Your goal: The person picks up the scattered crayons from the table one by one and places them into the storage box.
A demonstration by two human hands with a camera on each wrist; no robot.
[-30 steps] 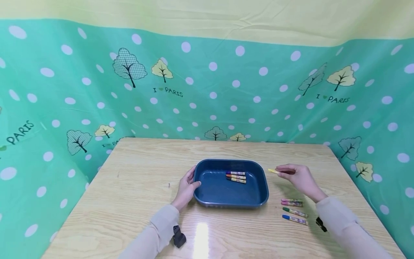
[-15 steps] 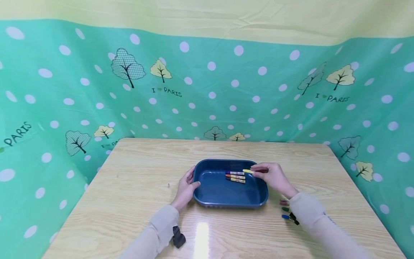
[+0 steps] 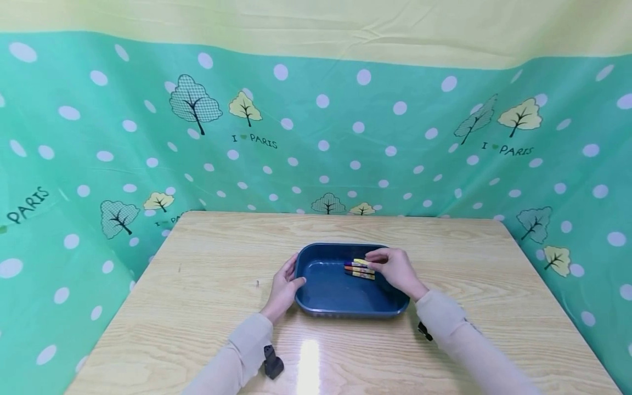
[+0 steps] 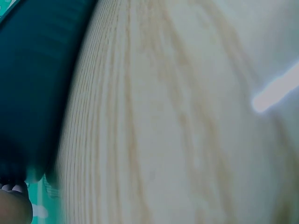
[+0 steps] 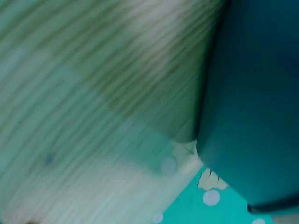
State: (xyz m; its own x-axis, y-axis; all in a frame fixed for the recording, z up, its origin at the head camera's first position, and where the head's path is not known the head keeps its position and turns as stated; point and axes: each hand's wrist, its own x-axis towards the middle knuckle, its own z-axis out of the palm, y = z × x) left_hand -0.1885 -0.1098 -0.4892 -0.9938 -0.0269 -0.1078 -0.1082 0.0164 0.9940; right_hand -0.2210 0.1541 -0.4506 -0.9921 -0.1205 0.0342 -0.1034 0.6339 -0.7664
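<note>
My left hand (image 3: pixel 282 289) grips the left end of a dark blue rectangular tub (image 3: pixel 340 314), its thumb over the rim. Inside the tub my right hand (image 3: pixel 395 269) pinches a yellow crayon (image 3: pixel 360 261) between thumb and fingers. That crayon is just behind a short row of crayons on the tub's floor: a purple one (image 3: pixel 349 264), an orange one (image 3: pixel 356 269) and a dark brown one (image 3: pixel 362 275). Whether the yellow crayon touches the floor cannot be made out. Both wrist views show mostly the tub's outer wall (image 4: pixel 37 84) and the wooden table.
The tub stands on a light wooden table (image 3: pixel 217 263). A green dotted curtain (image 3: pixel 296 137) hangs behind and at the sides. The right forearm (image 3: pixel 464 334) covers the table area to the right of the tub. A black strap piece (image 3: pixel 272 362) hangs from the left sleeve.
My right hand has moved left from beside the tub to inside it, carrying the yellow crayon to the row. The crayons on the table are now hidden by the right arm. The left hand stays put.
</note>
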